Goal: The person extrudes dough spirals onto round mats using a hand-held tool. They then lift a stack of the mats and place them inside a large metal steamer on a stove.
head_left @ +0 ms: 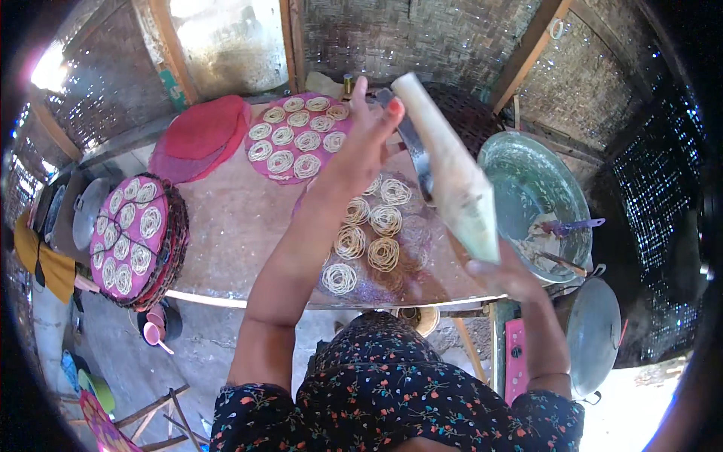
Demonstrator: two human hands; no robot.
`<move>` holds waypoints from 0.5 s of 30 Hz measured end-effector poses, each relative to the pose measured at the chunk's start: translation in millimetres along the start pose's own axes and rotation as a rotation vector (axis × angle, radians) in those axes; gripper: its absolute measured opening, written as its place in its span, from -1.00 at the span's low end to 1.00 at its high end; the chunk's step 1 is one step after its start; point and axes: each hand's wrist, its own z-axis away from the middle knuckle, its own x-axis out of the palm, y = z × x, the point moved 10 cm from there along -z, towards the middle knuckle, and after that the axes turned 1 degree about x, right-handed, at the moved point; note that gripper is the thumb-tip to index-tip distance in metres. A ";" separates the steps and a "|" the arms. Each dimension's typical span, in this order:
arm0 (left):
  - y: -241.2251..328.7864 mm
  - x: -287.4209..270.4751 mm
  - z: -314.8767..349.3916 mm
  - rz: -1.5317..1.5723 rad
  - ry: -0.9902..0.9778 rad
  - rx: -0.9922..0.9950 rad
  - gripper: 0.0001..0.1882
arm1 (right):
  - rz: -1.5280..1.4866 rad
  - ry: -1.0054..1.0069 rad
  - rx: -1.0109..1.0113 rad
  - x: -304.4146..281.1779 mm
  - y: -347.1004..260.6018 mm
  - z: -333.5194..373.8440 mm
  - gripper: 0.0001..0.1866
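Observation:
A pale, tapered, club-like thing (452, 162), narrow at its top and wide below, slants across the air over the table. My right hand (512, 275) is closed round its wide lower end, the fingers partly behind it. My left hand (367, 135) is raised near its narrow top, with the fingers about a dark metal strip (414, 147); one finger points up. Part of that grip is hidden. Below, coiled noodle nests (385, 220) lie in rows on a mat at the table's front. A pink round mat (260, 129) with more nests lies beyond my left forearm.
Red and pink mats (199, 135) lie at the back left. A stack of round trays with nests (129, 237) stands on the table's left (218, 241). At right are a green basin (531, 169) with dough and a purple-handled tool (576, 224), plus a lidded pot (595, 331).

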 end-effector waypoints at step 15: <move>-61.0 -16.1 -14.4 -0.461 0.243 0.233 -0.17 | 0.352 -0.393 -0.186 -23.6 70.1 -71.0 0.13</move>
